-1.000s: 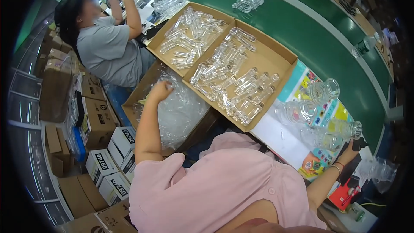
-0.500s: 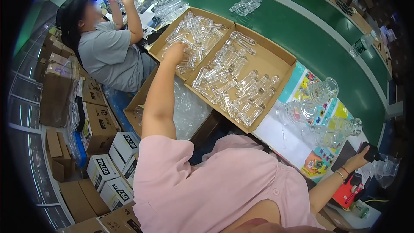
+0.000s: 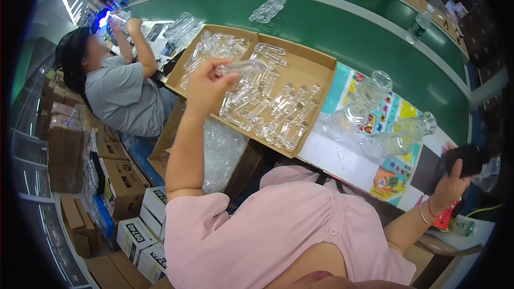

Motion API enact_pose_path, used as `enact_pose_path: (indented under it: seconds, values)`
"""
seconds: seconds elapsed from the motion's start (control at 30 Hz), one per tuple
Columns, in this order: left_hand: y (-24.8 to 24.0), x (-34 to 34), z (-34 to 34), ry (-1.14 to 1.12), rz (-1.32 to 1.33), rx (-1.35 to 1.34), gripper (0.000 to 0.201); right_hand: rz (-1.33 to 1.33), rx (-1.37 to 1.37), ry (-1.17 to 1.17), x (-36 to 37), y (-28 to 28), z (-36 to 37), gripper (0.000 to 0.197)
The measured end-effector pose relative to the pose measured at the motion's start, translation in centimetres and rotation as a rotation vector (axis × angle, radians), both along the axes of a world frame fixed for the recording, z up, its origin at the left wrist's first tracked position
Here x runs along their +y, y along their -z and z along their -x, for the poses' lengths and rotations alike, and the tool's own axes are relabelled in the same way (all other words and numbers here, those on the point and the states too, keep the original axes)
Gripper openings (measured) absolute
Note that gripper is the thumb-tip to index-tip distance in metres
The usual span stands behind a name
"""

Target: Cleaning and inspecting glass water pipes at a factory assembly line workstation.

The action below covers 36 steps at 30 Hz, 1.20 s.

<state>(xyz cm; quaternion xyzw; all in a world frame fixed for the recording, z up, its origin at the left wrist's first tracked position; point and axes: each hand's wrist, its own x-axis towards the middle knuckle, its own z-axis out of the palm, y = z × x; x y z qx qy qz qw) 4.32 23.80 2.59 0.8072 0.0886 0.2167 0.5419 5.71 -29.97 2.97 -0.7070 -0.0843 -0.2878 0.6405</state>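
The left grip point(image 3: 211, 83) pinches a clear tube point(image 3: 246, 67), cardboard trays point(image 3: 313, 70) below; the right grip point(image 3: 453, 182) squeezes a blurry black thing point(image 3: 465, 160).

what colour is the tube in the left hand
The tube is clear; the head view shows it best.

Head cam, L of 2, fisheye: looks down & fwd, close over pink blouse point(image 3: 241, 227), cardboard trays point(image 3: 309, 70) beyond.
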Motion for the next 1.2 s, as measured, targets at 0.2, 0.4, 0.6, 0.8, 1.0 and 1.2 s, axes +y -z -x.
enact_pose_path:
  seconds: [0.2,0.4,0.6,0.8,1.0,1.2]
  values:
    - [-1.9,-13.8,1.3,0.357,0.477,-0.176,0.037,0.008,0.028,-0.213,6.2,-3.3,1.6,0.067]
    - [-0.8,-19.3,1.2,0.570,0.319,-0.267,0.035,-0.042,-0.030,-0.213,6.0,-5.4,1.4,0.068]
    - [-0.2,-23.3,1.1,0.593,0.322,-0.378,0.031,-0.832,-0.179,-0.416,6.3,-4.7,-0.6,0.043]
    - [-0.2,-24.7,0.9,0.609,0.253,-0.449,0.029,-0.924,-0.128,-0.346,8.4,-5.1,-1.2,0.041]
    - [-0.3,-25.0,1.0,0.597,0.263,-0.460,0.030,-0.411,-0.093,-0.250,9.6,-5.8,1.0,0.044]
    - [0.0,-25.1,0.8,0.623,0.245,-0.503,0.032,-0.166,-0.213,-0.104,10.3,-6.0,1.4,0.045]
